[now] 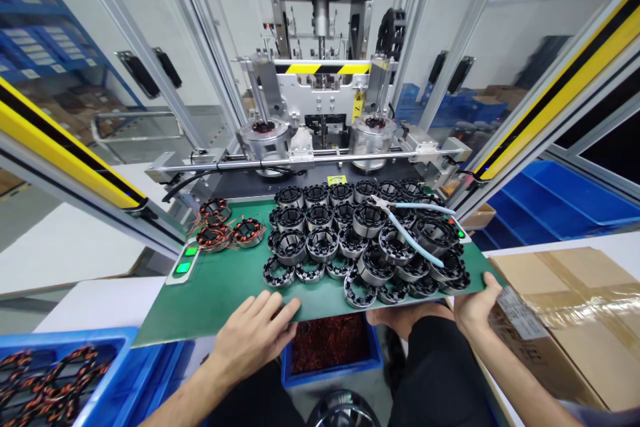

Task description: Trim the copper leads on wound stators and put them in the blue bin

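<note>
My left hand (257, 327) rests at the front edge of the green work surface (210, 293), fingers slightly bent, with nothing visible in it. At the right front corner, my right hand (477, 300) lies against the edge of that surface, thumb on top and the other fingers mostly hidden. Several black-and-silver stator rings (323, 243) stand in stacked rows between the hands. Pliers with light blue handles (413, 240) lie open across the rings on the right. Three copper-wound stators (249, 231) sit at the back left of the surface.
A machine with two clear cylinders (371, 140) stands behind the surface. Blue bins hold wound parts (55, 380) at lower left and dark red bits (333, 347) below. A cardboard box (575, 307) is at right; yellow-black posts (65, 147) flank the station.
</note>
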The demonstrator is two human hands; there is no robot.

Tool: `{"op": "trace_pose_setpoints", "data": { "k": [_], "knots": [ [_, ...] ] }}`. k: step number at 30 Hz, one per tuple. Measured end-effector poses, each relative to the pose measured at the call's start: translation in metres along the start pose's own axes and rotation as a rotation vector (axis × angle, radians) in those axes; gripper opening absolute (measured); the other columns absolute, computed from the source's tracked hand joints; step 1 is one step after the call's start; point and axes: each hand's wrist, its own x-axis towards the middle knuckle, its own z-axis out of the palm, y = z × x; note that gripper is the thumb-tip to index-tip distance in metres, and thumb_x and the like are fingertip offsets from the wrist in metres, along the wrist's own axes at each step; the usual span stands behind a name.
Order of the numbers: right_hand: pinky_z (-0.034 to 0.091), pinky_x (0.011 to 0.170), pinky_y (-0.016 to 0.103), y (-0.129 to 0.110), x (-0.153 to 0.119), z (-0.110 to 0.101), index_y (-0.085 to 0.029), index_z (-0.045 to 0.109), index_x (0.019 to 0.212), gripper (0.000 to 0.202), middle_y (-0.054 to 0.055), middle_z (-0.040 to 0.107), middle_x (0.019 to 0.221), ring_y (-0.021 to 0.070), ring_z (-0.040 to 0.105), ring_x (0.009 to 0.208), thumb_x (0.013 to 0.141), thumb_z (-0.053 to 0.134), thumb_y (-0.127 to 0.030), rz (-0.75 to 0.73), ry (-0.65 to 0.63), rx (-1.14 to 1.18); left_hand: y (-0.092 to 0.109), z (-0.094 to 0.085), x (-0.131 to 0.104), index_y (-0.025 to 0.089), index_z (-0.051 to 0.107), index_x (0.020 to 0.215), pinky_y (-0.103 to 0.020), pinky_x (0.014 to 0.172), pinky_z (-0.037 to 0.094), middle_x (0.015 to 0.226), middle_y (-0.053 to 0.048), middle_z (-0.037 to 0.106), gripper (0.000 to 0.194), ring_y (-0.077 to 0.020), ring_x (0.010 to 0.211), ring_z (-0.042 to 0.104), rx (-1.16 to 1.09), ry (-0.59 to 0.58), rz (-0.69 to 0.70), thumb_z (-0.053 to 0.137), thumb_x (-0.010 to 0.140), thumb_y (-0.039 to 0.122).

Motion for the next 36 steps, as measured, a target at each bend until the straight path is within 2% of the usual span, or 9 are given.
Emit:
{"op": "trace_pose_setpoints", "data": {
  "k": [9, 15, 21, 27, 36],
  "knots": [
    [0.055, 0.106, 0.045, 0.0012, 0.0013, -0.0006, -0.022, 0.065, 0.104, 0.045, 0.003, 0.074, 0.112, 0.0274, 0.064, 0.121, 0.074, 0.062, -0.056, -0.018, -0.024, -0.004, 0.0004, -0.0007, 0.0009, 0.022, 0.068, 0.118, -0.035, 0.080, 0.042, 0.095, -0.005, 0.065, 0.022, -0.0225, 0.091, 0.061, 0.003, 0.016, 0.001, 0.065, 0.100, 0.033],
    [0.054, 0.111, 0.045, 0.0008, 0.0011, -0.0008, -0.021, 0.066, 0.099, 0.042, 0.004, 0.075, 0.112, 0.0274, 0.064, 0.125, 0.072, 0.062, -0.054, 0.001, -0.003, -0.007, 0.0010, -0.0017, 0.0023, 0.022, 0.068, 0.119, -0.035, 0.081, 0.042, 0.094, -0.005, 0.065, 0.022, -0.0223, 0.091, 0.060, 0.003, 0.010, -0.001, 0.063, 0.101, 0.033],
    [0.053, 0.113, 0.042, 0.0003, -0.0001, -0.0009, -0.022, 0.067, 0.101, 0.037, 0.002, 0.076, 0.114, 0.0245, 0.063, 0.129, 0.077, 0.058, -0.049, 0.044, 0.031, -0.007, 0.0001, -0.0014, 0.0014, 0.022, 0.068, 0.118, -0.035, 0.080, 0.042, 0.093, -0.004, 0.065, 0.023, -0.0218, 0.090, 0.060, 0.015, 0.007, -0.001, 0.068, 0.097, 0.032],
    [0.055, 0.110, 0.046, -0.0002, -0.0006, -0.0002, -0.021, 0.067, 0.103, 0.043, 0.004, 0.076, 0.115, 0.0275, 0.065, 0.125, 0.076, 0.061, -0.054, 0.022, -0.006, -0.006, 0.0005, 0.0011, -0.0010, 0.022, 0.068, 0.120, -0.035, 0.081, 0.042, 0.094, -0.005, 0.065, 0.024, -0.0227, 0.090, 0.060, 0.009, 0.009, -0.006, 0.068, 0.097, 0.032],
    [0.055, 0.109, 0.044, -0.0007, -0.0018, 0.0005, -0.022, 0.069, 0.109, 0.043, 0.002, 0.076, 0.116, 0.0264, 0.066, 0.123, 0.079, 0.060, -0.052, 0.023, -0.006, 0.014, 0.0000, -0.0001, 0.0010, 0.022, 0.068, 0.119, -0.035, 0.081, 0.041, 0.093, -0.005, 0.064, 0.021, -0.0231, 0.090, 0.059, 0.000, 0.014, -0.004, 0.063, 0.101, 0.032]
  ]
}}
